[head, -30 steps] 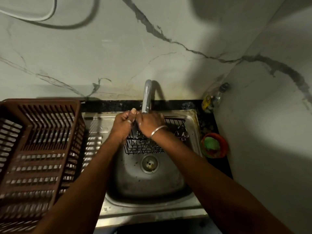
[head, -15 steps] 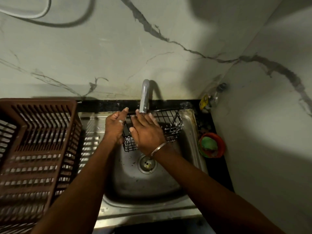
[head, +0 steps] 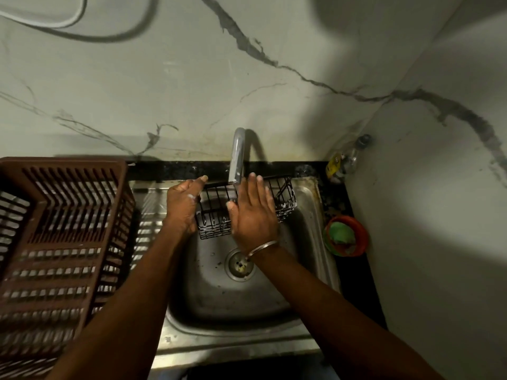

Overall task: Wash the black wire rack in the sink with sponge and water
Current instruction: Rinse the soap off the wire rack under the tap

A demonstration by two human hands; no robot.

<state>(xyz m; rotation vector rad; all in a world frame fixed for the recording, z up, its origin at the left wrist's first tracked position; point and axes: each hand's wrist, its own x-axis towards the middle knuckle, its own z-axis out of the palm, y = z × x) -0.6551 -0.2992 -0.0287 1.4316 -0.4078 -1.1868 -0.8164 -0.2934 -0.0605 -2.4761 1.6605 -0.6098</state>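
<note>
Head view: under the tap (head: 237, 157), left hand (head: 181, 207) grips the sudsy black wire rack (head: 215, 204); right hand (head: 253, 215) lies flat-fingered on it. Soaping looks done; rinsing remains.

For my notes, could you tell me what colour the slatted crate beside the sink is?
The crate is reddish brown, clearest in the head view.
</note>
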